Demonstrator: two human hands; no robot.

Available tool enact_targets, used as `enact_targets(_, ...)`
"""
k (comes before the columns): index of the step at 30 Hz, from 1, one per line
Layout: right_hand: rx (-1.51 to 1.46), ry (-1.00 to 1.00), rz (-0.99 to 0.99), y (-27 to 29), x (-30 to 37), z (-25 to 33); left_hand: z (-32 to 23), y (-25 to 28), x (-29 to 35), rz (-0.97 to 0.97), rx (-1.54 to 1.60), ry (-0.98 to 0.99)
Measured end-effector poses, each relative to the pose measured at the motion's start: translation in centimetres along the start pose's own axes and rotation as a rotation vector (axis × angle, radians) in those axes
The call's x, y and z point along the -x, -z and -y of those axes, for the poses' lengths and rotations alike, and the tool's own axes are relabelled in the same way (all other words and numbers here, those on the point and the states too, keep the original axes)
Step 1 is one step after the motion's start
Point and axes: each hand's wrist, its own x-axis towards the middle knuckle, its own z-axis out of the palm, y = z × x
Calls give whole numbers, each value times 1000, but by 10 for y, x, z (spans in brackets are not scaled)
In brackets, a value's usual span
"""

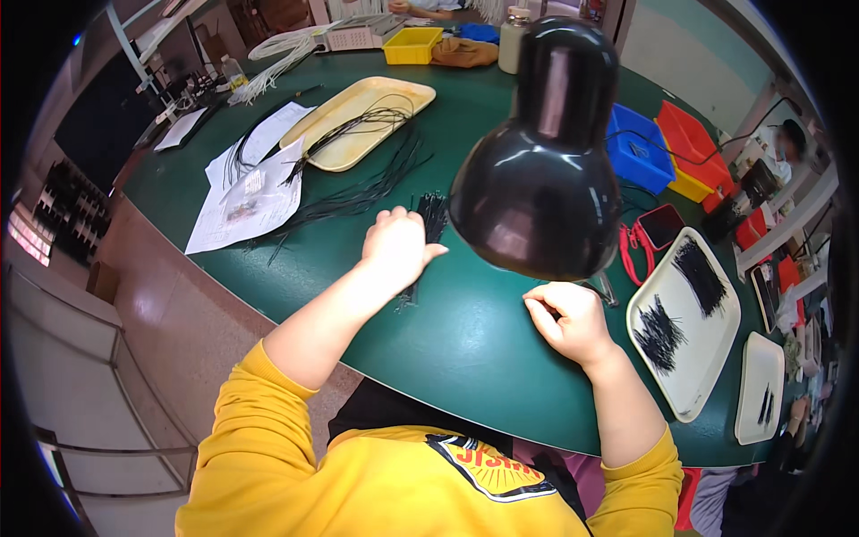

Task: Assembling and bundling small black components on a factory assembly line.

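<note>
My left hand lies over a bundle of short black wires on the green table. Its fingers are curled and its thumb stretches across the wires, whose ends stick out above and below the hand. My right hand rests on the table just below the black lamp head, fingers curled in and thumb against the forefinger. What it holds, if anything, is too small to make out. A metal tool end shows beside it, partly hidden by the lamp.
Long black wires and papers lie at the left, near a cream tray. At the right, another tray bears two piles of black wires. Red-handled pliers, a phone, and blue and red bins stand behind it.
</note>
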Motion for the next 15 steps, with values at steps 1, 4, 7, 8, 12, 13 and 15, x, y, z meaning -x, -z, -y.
enact_targets(1, -8, 12, -33, -1, 0, -3, 5, 1, 0, 16, 188, 25)
enact_targets(4, -36, 13, -49, 0, 1, -2, 18, 3, -3, 9, 254, -41)
enact_targets(7, -63, 12, 3, 0, 1, -1, 24, 7, -13, 17, 266, -68)
enact_targets(8, -97, -3, 23, 0, 1, -1, 26, 9, -15, 39, 250, -71)
enact_targets(12, -140, 8, 43, 0, 0, -2, 29, 12, -21, 280, 153, -67)
enact_targets(13, -140, 8, 43, 0, 0, -2, 30, 14, -19, 279, 154, -67)
enact_targets(15, -166, -5, 48, 0, 0, -2, 36, 20, -12, 314, 141, -128)
